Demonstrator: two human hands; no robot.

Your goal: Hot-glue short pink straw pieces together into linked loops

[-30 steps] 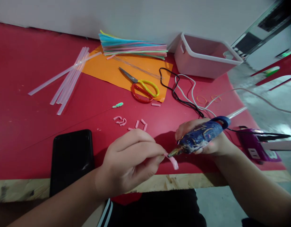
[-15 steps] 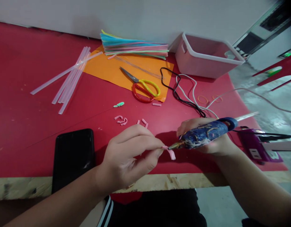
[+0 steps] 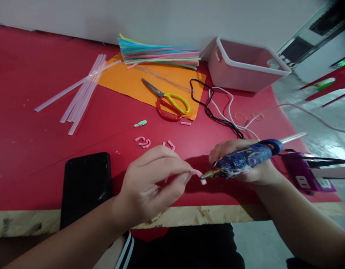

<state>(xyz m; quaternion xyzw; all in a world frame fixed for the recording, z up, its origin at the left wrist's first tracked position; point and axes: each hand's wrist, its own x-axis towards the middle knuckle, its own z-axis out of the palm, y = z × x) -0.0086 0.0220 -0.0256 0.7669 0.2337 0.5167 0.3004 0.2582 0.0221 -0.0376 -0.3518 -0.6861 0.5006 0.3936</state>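
Between thumb and fingertips, my left hand [image 3: 154, 183] pinches a short, bent piece of pink pipe cleaner [image 3: 197, 173]. My right hand [image 3: 256, 173] is wrapped round a blue hot glue gun [image 3: 245, 157], stained with dried glue. The gun's metal nozzle is at the pink piece, seemingly touching it, and a clear glue stick pokes out of its back end. Beyond my left hand lie several small pink curled pieces [image 3: 144, 142] and short straight pink bits [image 3: 170, 144]. A green fuzzy tip on a thin wire [image 3: 140, 123] rests farther left.
Scissors [image 3: 172, 106] lie across an orange sheet [image 3: 127, 87], with pipe cleaners [image 3: 161, 54] behind. Glue sticks [image 3: 84, 95] are at left, a black phone [image 3: 86, 186] near the front edge. A pink bin [image 3: 236, 71], cables [image 3: 217, 116] and a purple power strip [image 3: 307, 173] are at right.
The pink piece has shifted slightly up and left against the nozzle, so its free end sits higher and the nozzle meets it farther along. Both hands keep their grips.
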